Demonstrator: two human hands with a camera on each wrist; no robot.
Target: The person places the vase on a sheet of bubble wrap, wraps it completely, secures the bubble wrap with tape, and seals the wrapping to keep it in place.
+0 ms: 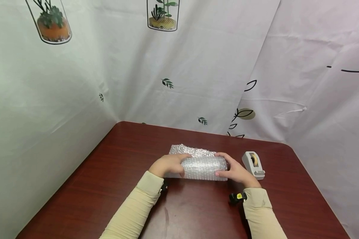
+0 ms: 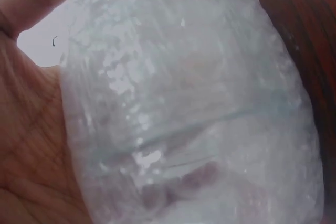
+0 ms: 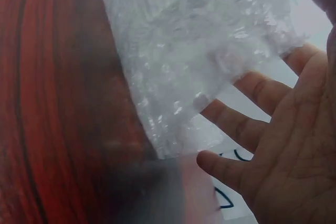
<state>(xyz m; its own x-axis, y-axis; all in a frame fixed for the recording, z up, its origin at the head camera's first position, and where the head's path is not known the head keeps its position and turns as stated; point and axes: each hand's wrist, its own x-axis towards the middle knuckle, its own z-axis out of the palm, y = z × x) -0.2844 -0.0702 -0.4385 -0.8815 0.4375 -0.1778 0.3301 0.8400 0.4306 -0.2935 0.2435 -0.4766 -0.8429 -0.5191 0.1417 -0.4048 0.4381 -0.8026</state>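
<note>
A thick roll of clear bubble wrap [image 1: 202, 168] lies sideways on the table, with a flat loose stretch [image 1: 194, 152] of the same wrap beyond it. The left hand [image 1: 171, 164] grips the roll's left end, fingers over the far side and thumb nearer the body. At the other end, the right hand [image 1: 234, 170] holds the roll between thumb and spread fingers. Up close in the left wrist view, the rolled bubble wrap [image 2: 194, 77] fills most of the picture. Whether anything is inside the roll I cannot tell. The right wrist view shows fingers [image 3: 236, 124] partly behind the wrap's edge.
A white tape dispenser [image 1: 253, 165] with a yellowish tape roll stands just right of the right hand. The dark red wooden table [image 1: 113, 166] ends at patterned white cloth [image 1: 197, 66] at the back and sides.
</note>
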